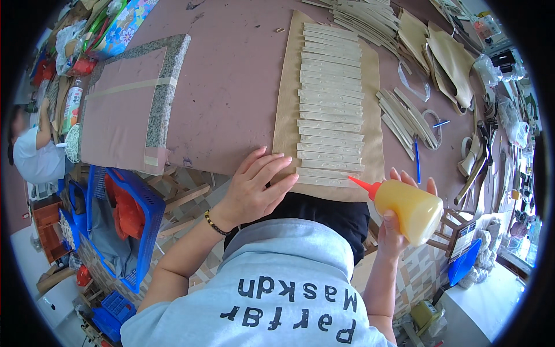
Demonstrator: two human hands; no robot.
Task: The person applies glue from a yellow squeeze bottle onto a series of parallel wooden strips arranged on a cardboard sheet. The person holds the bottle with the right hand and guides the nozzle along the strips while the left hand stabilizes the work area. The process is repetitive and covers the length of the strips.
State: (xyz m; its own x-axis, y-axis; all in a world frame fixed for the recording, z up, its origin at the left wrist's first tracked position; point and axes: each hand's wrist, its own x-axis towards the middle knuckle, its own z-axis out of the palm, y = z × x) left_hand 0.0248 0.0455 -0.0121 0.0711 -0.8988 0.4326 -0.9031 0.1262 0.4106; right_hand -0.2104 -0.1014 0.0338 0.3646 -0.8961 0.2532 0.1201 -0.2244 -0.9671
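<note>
My right hand (394,231) is wrapped round a squeeze bottle (411,211) of yellowish liquid, tilted so that its red nozzle points left. The nozzle's tip meets the right end of one of the nearest pale strips (329,163). Several such strips lie side by side in a column, with wet-looking streaks on them. Beneath them is a brown sheet (286,87) that reaches the table's near edge. My left hand (257,184) rests on the sheet's near left corner, fingers spread, fingertips close to the strips' left ends. It holds nothing.
More strips (404,118) and a blue pen (417,162) lie to the right on the table (231,75). A stone slab (173,69) with a covering sheet is at the left. A blue crate (144,231) stands lower left. Another person (37,153) is at far left.
</note>
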